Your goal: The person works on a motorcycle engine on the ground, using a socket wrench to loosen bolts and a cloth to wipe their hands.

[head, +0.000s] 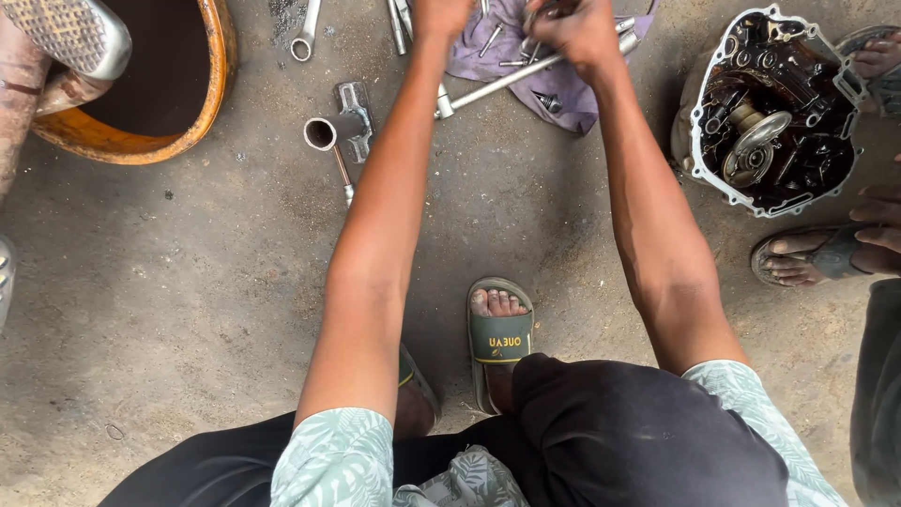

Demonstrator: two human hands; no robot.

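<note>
Both arms are extended forward over the concrete floor (pixel 188 300). The right hand (pixel 580 33) is closed around small metal parts above a purple rag (pixel 563 99); exactly what is gripped cannot be told. The left hand (pixel 439 14) is cut off by the top edge, so its grip cannot be told. A long T-handle socket wrench (pixel 511 80) lies across the rag. An open engine case (pixel 774 108) sits to the right, an orange basin (pixel 141 136) to the left.

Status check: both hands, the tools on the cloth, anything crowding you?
Left hand and right hand both closed, over purple cloth. Right grips something small, unclear what. Long socket wrench lies across cloth. Open engine case right, another person's feet beside it.
</note>
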